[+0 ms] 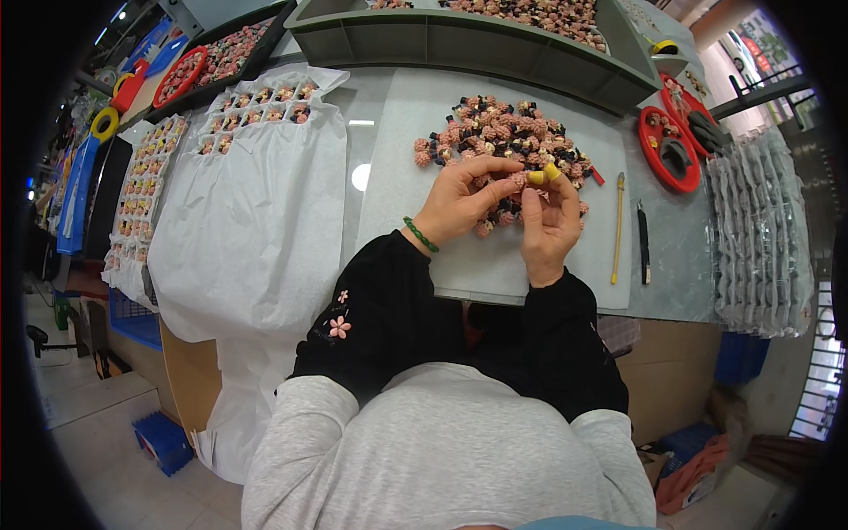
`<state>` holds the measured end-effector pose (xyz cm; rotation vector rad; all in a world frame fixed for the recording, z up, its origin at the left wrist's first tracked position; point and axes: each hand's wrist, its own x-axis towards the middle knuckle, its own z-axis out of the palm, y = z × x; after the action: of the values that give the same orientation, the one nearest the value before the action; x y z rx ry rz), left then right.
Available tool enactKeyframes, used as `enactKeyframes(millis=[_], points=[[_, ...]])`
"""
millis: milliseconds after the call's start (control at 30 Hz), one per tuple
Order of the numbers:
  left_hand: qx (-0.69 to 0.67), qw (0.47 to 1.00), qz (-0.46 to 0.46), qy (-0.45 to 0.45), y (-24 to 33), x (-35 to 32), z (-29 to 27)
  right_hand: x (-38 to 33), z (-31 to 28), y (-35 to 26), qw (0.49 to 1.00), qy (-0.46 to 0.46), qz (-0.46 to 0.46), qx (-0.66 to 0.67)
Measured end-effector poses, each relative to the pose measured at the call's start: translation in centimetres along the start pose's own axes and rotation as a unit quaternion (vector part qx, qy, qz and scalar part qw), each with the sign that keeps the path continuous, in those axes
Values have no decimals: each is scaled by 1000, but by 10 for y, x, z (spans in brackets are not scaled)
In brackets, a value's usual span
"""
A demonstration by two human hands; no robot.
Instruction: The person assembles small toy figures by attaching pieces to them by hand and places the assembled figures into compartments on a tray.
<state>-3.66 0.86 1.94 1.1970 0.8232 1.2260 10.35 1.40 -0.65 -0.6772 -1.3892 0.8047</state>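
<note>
Grip: left hand (454, 196) pinched on pink piece (518, 179), heading and axis unclear; right hand (549, 235), hold unclear

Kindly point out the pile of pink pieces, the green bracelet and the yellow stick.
Pile of pink pieces (505, 132), head view, upper part.
Green bracelet (420, 235), head view, middle of its band.
Yellow stick (617, 230), head view, middle of its shaft.
</note>
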Motion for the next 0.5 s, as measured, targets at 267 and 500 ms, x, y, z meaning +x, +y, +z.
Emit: enactKeyframes(millis=[267, 500], points=[[28, 985, 165, 28, -10, 4, 8, 12, 9, -4, 992, 26, 97, 70], [-88, 993, 32, 67, -10, 4, -9, 7, 16, -7, 995, -22, 65, 73]])
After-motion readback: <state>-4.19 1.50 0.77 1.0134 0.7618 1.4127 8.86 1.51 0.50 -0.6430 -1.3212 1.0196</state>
